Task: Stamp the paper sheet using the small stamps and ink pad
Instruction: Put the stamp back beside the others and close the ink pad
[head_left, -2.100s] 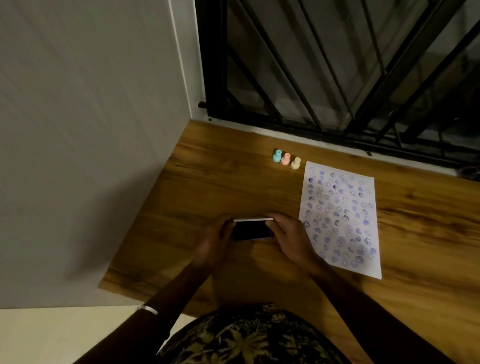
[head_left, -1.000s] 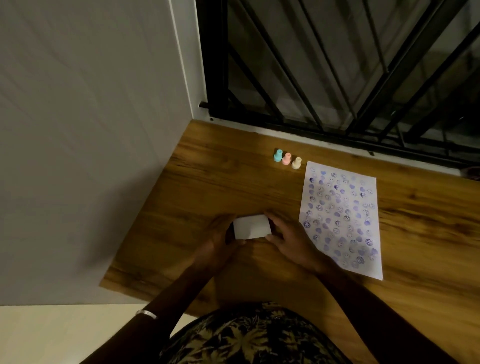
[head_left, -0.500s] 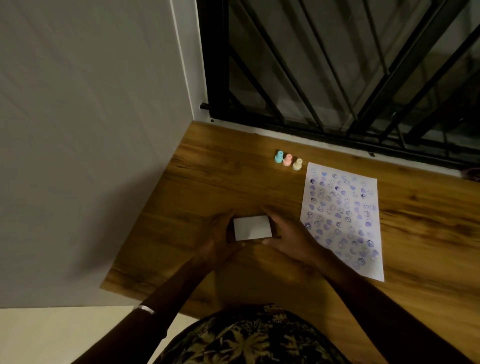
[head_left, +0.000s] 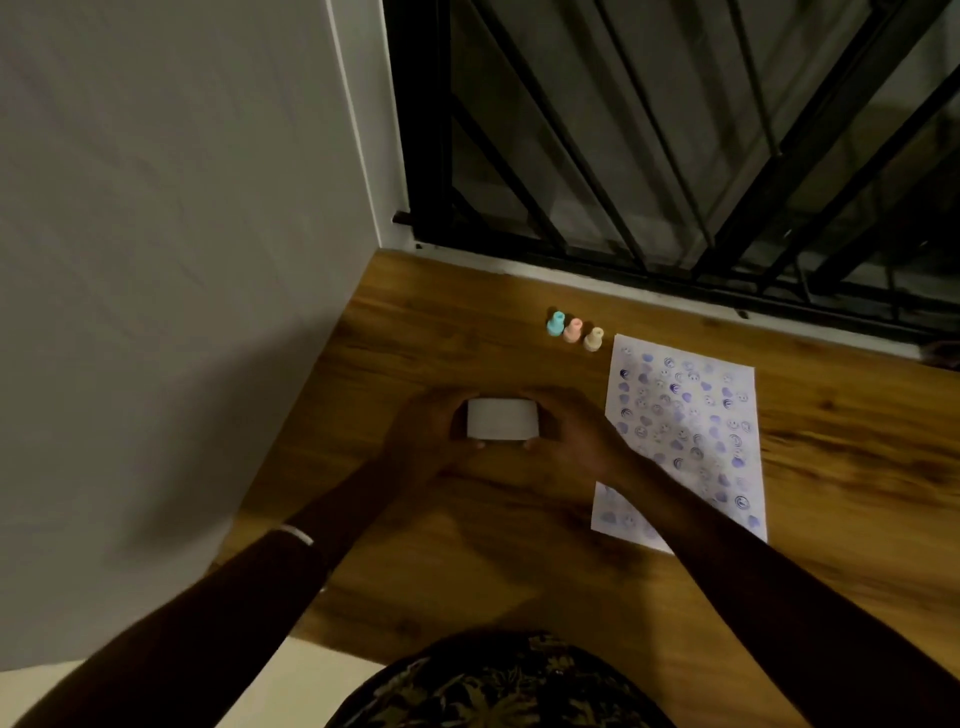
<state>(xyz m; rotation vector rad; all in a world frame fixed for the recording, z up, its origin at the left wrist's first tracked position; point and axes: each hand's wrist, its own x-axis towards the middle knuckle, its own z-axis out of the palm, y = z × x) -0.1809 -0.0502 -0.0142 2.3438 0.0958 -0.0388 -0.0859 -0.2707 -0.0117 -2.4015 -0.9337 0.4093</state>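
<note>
The white ink pad case (head_left: 502, 427) is lid-down and closed, lifted slightly over the wooden table (head_left: 857, 467). My left hand (head_left: 426, 434) grips its left end and my right hand (head_left: 571, 436) grips its right end. The paper sheet (head_left: 685, 436) lies to the right, covered with several purple stamp marks; my right forearm crosses its lower left corner. Three small stamps stand upright in a row beyond the pad: a blue stamp (head_left: 555, 323), a pink stamp (head_left: 573, 330) and a cream stamp (head_left: 592, 339).
A grey wall (head_left: 171, 260) borders the table on the left. A black metal window grille (head_left: 675, 145) runs along the far edge. The table's near edge is close to my patterned clothing (head_left: 498, 680).
The ink pad's lid went from standing open, showing the dark pad, to shut. Both hands have since raised the closed case a little.
</note>
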